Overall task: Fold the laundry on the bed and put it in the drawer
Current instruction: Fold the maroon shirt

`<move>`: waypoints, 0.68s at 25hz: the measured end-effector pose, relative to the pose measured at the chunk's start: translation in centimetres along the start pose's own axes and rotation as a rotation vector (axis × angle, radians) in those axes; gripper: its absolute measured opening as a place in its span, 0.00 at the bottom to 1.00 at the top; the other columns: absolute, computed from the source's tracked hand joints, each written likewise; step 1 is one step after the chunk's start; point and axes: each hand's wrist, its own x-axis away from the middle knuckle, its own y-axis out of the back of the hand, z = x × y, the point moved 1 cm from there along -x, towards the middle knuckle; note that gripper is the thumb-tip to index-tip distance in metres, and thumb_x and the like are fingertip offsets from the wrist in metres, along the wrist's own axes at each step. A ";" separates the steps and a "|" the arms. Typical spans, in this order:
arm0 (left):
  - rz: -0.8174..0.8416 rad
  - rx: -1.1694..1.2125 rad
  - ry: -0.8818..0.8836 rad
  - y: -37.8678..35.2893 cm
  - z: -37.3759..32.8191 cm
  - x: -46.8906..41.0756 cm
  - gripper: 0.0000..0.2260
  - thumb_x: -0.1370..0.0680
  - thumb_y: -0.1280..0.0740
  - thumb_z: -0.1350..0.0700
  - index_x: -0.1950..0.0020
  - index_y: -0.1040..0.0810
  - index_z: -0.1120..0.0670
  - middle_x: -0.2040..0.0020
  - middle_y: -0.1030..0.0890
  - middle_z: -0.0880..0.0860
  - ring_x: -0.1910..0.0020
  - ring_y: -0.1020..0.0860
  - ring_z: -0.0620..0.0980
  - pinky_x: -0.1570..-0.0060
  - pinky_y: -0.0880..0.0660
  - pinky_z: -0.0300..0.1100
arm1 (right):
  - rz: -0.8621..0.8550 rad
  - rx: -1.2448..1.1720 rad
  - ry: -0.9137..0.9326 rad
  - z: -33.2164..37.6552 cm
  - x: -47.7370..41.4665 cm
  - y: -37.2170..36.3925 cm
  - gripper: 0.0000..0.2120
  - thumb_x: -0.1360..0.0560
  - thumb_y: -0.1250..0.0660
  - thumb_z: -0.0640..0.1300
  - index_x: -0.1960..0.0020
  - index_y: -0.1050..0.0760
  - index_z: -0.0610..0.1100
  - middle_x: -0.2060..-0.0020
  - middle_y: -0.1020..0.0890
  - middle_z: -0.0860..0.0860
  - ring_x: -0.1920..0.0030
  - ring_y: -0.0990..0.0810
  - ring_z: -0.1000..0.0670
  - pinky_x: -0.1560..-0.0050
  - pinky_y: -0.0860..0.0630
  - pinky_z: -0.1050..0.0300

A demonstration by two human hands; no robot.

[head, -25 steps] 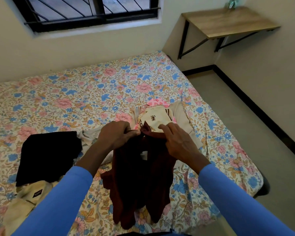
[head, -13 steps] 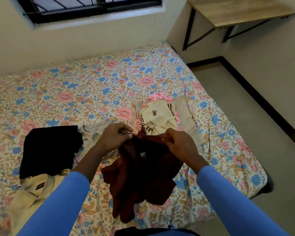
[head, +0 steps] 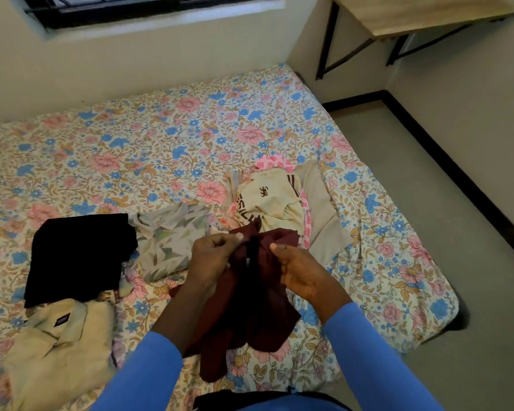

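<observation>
Maroon garment (head: 258, 307) held up over the near edge of the bed (head: 161, 143), right of the bed's middle. Hangs bunched and creased, lower end trailing onto the sheet. Not yet laid flat.

Left hand (head: 214, 256): thumb and fingertips pinching the garment's top edge. Right hand (head: 306, 271): thumb lifted off the cloth, fingers curled against a fold lower down. Cannot tell whether anything is gripped there.

Since a second ago: hands no longer meeting at one spot on the top edge. Now apart, the right one lower along the cloth. Reads as hunting for a seam or second corner to shake the piece open. Fold itself apparently not begun.

Elsewhere on the bed:
- Black folded garment (head: 77, 256) toward the left side, seemingly done.
- Pale printed garment (head: 166, 244) crumpled at mid-bed, touching the black one.
- Cream shirt (head: 60, 345) heaped at the near edge, far left.
- Cream jersey (head: 270, 203) atop pink and beige pieces toward the right side, just beyond the hands.

No drawer in view. Judged early going: several pieces loose, nothing stowed.
</observation>
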 end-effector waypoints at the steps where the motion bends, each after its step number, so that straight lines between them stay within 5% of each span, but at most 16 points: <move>1: -0.011 0.060 0.062 -0.3 1.0 0.2 0.01 0.23 0.25 0.59 0.54 0.13 0.56 0.62 0.14 0.51 0.68 0.20 0.44 0.67 0.28 0.39 | -0.006 -0.070 -0.026 -0.7 -0.1 -0.1 0.02 0.21 0.30 0.36 0.52 0.18 0.39 0.59 0.14 0.44 0.60 0.14 0.48 0.59 0.16 0.54; 7: -0.007 0.181 0.137 -1.4 3.1 2.2 0.07 0.25 0.24 0.65 0.49 0.14 0.56 0.58 0.12 0.50 0.60 0.16 0.43 0.60 0.24 0.39 | -0.049 -0.011 -0.027 -2.8 -0.2 -0.4 0.20 0.29 0.21 0.41 0.39 0.19 0.36 0.47 0.14 0.39 0.49 0.17 0.42 0.41 0.21 0.45; 17: -0.041 0.063 -0.089 -1.9 3.2 3.3 0.06 0.25 0.23 0.64 0.52 0.13 0.54 0.56 0.12 0.49 0.54 0.14 0.47 0.55 0.20 0.37 | -0.151 0.069 0.054 -3.5 0.7 -0.6 0.04 0.25 0.23 0.39 0.51 0.16 0.41 0.54 0.16 0.42 0.53 0.21 0.43 0.52 0.21 0.50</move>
